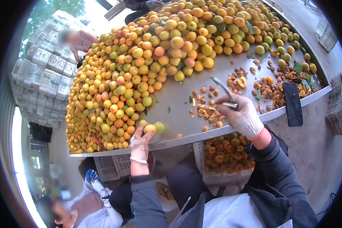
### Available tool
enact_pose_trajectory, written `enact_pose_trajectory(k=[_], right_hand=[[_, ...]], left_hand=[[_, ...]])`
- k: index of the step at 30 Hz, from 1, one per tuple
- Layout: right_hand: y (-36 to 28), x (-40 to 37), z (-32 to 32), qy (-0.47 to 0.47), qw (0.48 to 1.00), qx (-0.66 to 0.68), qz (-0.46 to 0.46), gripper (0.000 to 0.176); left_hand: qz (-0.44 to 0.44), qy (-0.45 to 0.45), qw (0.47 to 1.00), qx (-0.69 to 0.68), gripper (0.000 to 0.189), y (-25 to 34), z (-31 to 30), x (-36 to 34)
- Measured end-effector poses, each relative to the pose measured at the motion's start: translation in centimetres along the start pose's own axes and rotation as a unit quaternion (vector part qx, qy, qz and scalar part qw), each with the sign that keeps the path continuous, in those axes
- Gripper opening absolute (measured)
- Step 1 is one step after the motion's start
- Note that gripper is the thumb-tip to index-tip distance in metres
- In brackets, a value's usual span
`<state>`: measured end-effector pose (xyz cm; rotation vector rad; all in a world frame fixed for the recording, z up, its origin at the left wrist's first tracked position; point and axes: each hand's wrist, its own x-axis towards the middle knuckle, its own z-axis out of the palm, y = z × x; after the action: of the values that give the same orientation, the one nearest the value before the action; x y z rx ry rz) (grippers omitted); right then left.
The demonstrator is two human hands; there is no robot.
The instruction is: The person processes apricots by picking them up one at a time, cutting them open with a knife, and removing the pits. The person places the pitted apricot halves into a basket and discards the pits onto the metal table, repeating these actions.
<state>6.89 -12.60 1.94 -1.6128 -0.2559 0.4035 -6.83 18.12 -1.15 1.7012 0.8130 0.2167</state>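
Note:
In a pale glove, my left hand (141, 146) is closed around a yellow apricot (150, 129) at the table's front edge. A greenish apricot (159, 127) lies right beside it. My right hand (241, 116), in a white knit glove with an orange cuff, grips a curved metal knife (223, 86) whose blade points up and left over the metal table (174, 102). Brown pits (208, 113) lie scattered to the left of that hand. The large heap of whole apricots (129, 68) spreads behind and left of both hands.
More pits and scraps (279, 89) and a black phone (292, 104) lie at the right edge. Below the table stands a crate of opened apricots (230, 152). One person (91, 205) sits at lower left; another (83, 41) is behind the heap. Crates (45, 68) are stacked at left.

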Motion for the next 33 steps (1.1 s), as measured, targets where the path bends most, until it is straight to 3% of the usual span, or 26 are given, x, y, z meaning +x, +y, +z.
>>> enact_pose_trajectory(k=[1,2,4,5,7,11,13,16,21,25,27,28,30,33], right_hand=[[0.4,-0.2,0.4,-0.020,0.998,0.050,0.014,0.012],[0.9,-0.3,0.6,-0.038,0.999,0.017,0.008,0.012],[1.3,-0.7,1.2,-0.055,0.997,-0.053,0.009,0.011],[1.4,-0.8,1.5,-0.064,0.997,-0.045,0.008,0.011],[1.9,-1.2,1.9,-0.074,0.996,-0.041,0.000,0.010],[2.9,-1.7,2.0,-0.083,0.991,-0.084,-0.057,0.013],[2.3,-2.0,1.6,-0.075,0.986,-0.137,-0.058,0.015],[2.0,-1.9,1.4,-0.070,0.979,-0.181,-0.062,0.018],[1.8,-1.8,1.8,-0.072,0.975,-0.200,-0.063,0.018],[2.5,-1.8,2.5,-0.059,0.972,-0.214,-0.079,0.018],[2.6,-1.8,2.8,-0.054,0.968,-0.230,-0.088,0.018],[2.6,-1.8,2.9,-0.063,0.963,-0.244,-0.091,0.017],[2.7,-1.6,3.0,-0.071,0.959,-0.259,-0.094,0.017],[3.0,-1.3,3.2,-0.109,0.950,-0.286,-0.055,0.017]], left_hand=[[-0.017,-0.067,0.981,-0.179,0.045,0.5,1.0,-0.8],[-0.018,-0.075,0.980,-0.183,0.045,1.0,2.2,-1.5],[0.043,-0.247,0.873,-0.419,0.049,2.1,4.8,-2.5],[0.044,-0.255,0.869,-0.422,0.049,2.8,6.2,-2.9],[0.003,-0.298,0.802,-0.518,0.047,4.0,8.9,-3.3],[0.063,-0.355,0.765,-0.533,0.049,2.1,13.3,-2.2],[0.070,-0.361,0.773,-0.517,0.050,2.3,14.7,-2.5],[-0.005,-0.314,0.770,-0.556,0.043,2.6,15.7,-2.7],[0.083,-0.342,0.839,-0.416,0.046,2.4,15.4,-2.3],[0.059,-0.317,0.836,-0.443,0.043,3.1,14.4,-2.9],[0.074,-0.274,0.893,-0.349,0.045,3.5,14.0,-3.4],[0.074,-0.273,0.893,-0.350,0.045,3.5,13.8,-3.4],[0.097,-0.265,0.932,-0.226,0.049,3.5,13.2,-3.5],[0.110,-0.278,0.925,-0.235,0.051,3.1,13.0,-3.4]])
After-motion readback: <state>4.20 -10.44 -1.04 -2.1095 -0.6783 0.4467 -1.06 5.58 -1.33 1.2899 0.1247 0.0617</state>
